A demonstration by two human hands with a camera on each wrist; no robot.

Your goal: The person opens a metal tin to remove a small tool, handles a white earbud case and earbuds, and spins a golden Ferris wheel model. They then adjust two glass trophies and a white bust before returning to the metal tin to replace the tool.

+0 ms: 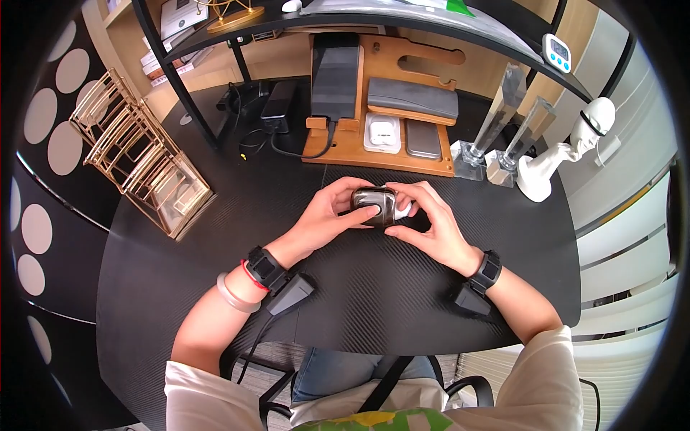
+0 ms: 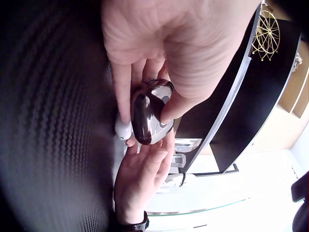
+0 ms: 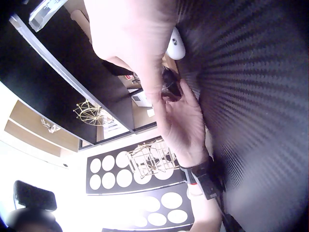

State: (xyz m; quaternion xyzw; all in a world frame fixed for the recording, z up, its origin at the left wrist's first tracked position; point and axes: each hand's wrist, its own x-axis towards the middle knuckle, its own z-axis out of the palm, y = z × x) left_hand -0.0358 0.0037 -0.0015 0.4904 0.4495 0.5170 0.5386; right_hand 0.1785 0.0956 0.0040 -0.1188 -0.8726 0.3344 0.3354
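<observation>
Both hands meet over the black desk around a glossy dark see-through case [image 1: 372, 205] with a silvery inside, like an earbud case. My left hand [image 1: 332, 214] grips it, thumb across its front and fingers behind; the left wrist view shows the same case [image 2: 150, 116] from its end. My right hand [image 1: 440, 228] is at the case's right end, with thumb and index finger by its edge. Among its curled fingers is a white earbud [image 1: 404, 211], partly hidden. From the right wrist the earbud [image 3: 176, 46] looks smooth and rounded, with dark spots.
Behind the hands, a wooden organizer [image 1: 338, 154] bears a phone, a grey case and a white earbud case [image 1: 382, 133]. Gold wire racks [image 1: 147, 154] stand left; crystal trophies [image 1: 496, 129] and a white figurine [image 1: 557, 154] stand right. A shelf [image 1: 345, 25] overhangs the back. Cables trail leftward.
</observation>
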